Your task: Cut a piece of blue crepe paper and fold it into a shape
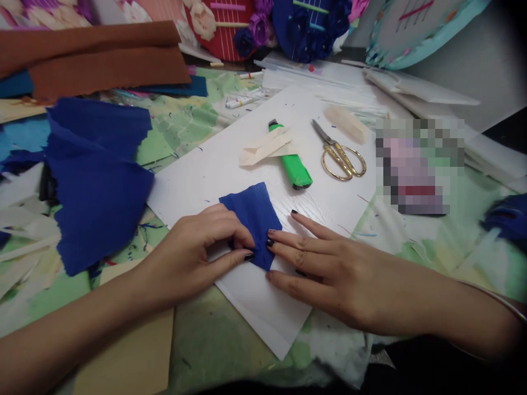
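Observation:
A small piece of blue crepe paper [252, 211] lies on a white sheet [197, 159] in front of me. My left hand [212, 238] pinches the piece's near-left edge between thumb and bent fingers. From the right, my right hand [329, 263] rests with fingers spread, two fingertips touching the blue piece's right edge. Just beyond sits a green utility knife [297, 171], a folded cream paper strip [263, 149] lying across it. Gold-handled scissors [338, 156] lie to its right, blades pointing away.
A larger blue crepe sheet [99, 208] lies on the left, below brown crepe paper [111, 60]. Flower-trimmed red [222, 38] and blue [302, 33] decorated pieces stand at the back. A blurred-out object [415, 170] is at right. Scraps litter the green patterned cover [189, 118].

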{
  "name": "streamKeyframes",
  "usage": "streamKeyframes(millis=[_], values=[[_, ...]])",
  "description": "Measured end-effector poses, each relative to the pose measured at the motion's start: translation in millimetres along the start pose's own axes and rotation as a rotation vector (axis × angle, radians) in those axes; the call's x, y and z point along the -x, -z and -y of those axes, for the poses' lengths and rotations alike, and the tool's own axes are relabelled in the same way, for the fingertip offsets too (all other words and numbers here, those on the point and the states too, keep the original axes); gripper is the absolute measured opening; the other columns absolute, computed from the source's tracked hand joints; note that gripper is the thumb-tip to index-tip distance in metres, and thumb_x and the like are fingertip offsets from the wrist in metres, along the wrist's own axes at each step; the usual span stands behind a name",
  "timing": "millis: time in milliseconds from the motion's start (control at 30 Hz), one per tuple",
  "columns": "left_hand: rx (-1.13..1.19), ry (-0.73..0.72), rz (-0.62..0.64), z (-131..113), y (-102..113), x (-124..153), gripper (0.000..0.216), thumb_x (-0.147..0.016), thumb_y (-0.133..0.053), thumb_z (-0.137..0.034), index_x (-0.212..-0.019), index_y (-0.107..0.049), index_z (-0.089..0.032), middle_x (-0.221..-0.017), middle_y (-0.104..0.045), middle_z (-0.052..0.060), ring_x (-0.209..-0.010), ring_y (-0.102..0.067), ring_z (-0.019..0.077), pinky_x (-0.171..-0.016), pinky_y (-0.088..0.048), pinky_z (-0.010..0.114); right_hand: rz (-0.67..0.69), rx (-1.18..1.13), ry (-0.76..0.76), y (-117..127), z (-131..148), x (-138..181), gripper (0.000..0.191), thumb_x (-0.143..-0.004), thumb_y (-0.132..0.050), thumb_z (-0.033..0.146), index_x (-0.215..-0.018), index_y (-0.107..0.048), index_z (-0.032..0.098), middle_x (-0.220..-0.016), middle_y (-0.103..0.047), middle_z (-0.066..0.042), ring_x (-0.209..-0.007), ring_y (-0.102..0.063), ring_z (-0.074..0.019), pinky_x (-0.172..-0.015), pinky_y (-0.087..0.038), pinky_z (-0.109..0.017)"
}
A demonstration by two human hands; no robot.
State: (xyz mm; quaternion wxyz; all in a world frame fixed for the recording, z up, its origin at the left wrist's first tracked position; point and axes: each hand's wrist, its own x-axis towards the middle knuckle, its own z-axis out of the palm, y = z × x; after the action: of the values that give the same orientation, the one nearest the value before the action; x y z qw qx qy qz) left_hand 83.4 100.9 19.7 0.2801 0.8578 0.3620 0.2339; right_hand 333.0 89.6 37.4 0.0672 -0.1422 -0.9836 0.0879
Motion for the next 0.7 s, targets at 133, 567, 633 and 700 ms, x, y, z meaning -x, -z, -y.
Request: streamKeyframes(millis=[133,567,633,700], values=[[-0.033,0.036,-0.021,0.6,-1.6,1.6,0.008,-0.084,-0.059,-0.02,-0.091,-0.061,-0.02,-0.074,-0.061,-0.002,-0.072,-0.057,0.0125,-0.064,-0.044,0.023,0.007,0.014,0.008,0.6,-0.3,0.4,0.03,-0.096,-0.039,0.01,-0.117,-0.061,0.009,-0.125,-0.059,-0.02,-0.132,-0.042,-0.0293,-0.113,-0.02,-0.059],[-0.044,0.049,-0.024,1.0,-3.2,2.1,0.008,-0.083,-0.058,-0.018,-0.091,-0.06,-0.02,-0.075,-0.06,-0.003,-0.073,-0.056,0.0115,-0.065,-0.042,0.022,-0.047,0.037,0.04,0.5,0.2,-3.0,0.031,-0.097,-0.035,0.011,-0.107,-0.065,0.007,-0.114,-0.065,-0.016,-0.125,-0.049,-0.0278,-0.112,-0.026,-0.055],[-0.045,0.065,-0.022,1.2,-4.0,2.8,0.008,-0.083,-0.058,-0.018,-0.091,-0.059,-0.021,-0.076,-0.06,-0.003,-0.073,-0.056,0.0111,-0.065,-0.042,0.022,-0.043,0.01,0.049,1.2,-0.3,-3.6,0.034,-0.098,-0.032,0.011,-0.107,-0.064,0.006,-0.112,-0.065,-0.015,-0.123,-0.05,-0.0273,-0.11,-0.03,-0.053],[-0.047,0.081,-0.019,1.1,-4.4,3.3,0.008,-0.083,-0.058,-0.018,-0.09,-0.059,-0.021,-0.076,-0.059,-0.003,-0.073,-0.056,0.0108,-0.066,-0.042,0.022,-0.03,-0.008,0.061,1.6,-0.8,-4.2,0.037,-0.099,-0.028,0.011,-0.111,-0.062,0.005,-0.112,-0.064,-0.016,-0.121,-0.05,-0.0271,-0.107,-0.035,-0.052]])
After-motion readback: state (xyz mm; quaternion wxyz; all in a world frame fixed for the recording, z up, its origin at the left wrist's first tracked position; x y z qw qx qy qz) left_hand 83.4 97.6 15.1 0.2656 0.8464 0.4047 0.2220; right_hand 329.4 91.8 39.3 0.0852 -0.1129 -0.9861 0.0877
